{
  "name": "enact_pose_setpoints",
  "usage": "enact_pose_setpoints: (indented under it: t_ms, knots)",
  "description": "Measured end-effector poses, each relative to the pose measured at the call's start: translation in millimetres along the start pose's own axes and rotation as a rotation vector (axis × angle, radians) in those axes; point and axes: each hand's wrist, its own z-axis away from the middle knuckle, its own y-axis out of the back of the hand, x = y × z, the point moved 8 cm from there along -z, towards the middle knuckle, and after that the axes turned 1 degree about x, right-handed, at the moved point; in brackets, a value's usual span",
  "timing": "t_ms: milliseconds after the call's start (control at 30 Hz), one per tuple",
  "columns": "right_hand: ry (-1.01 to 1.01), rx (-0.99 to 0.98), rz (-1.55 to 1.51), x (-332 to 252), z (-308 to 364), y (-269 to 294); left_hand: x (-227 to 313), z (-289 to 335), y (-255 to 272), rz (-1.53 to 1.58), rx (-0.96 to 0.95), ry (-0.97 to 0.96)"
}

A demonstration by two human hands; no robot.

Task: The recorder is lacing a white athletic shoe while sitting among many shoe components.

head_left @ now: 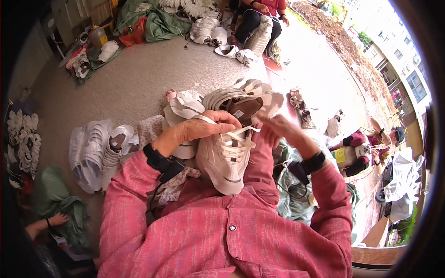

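Note:
A cream-white sneaker [223,162] rests on my lap with its toe toward me, and its flat white shoelace [234,149] criss-crosses the tongue. My left hand [211,126] is closed at the shoe's upper edge, pinching the shoelace, with one stretch of lace passing over its fingers. At the other side of the opening is my right hand [280,129], slightly blurred, fingers curled in by a white lace strand. Just beyond both hands lies a stack of nested pale sneakers [248,98]. More white shoe uppers [184,107] sit left of it.
On the floor at left stand pale sneakers in clear plastic [90,150]. Green sheeting [296,194] lies by my right arm. A co-worker [264,21] sits at the far side with stacked shoes; another person [366,148] is at right. Piled shoes [23,143] line the far left.

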Motion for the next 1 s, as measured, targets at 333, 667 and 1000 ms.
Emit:
enact_pose_setpoints:
  t_ms: [333, 667, 1000]
  knots:
    - [0.008, -0.223, -1.483, 53.8, -38.9, -64.4, 4.7, 13.0, 15.3, -0.168, 0.184, -0.046]
    - [0.369, 0.092, -1.445, 58.5, 22.3, 10.8, -16.3, 77.3, 56.0, 0.170, 0.659, -0.058]
    - [0.251, 0.351, -1.638, 142.7, 26.7, 26.4, -32.3, 118.4, 79.9, 0.537, 0.847, -0.290]
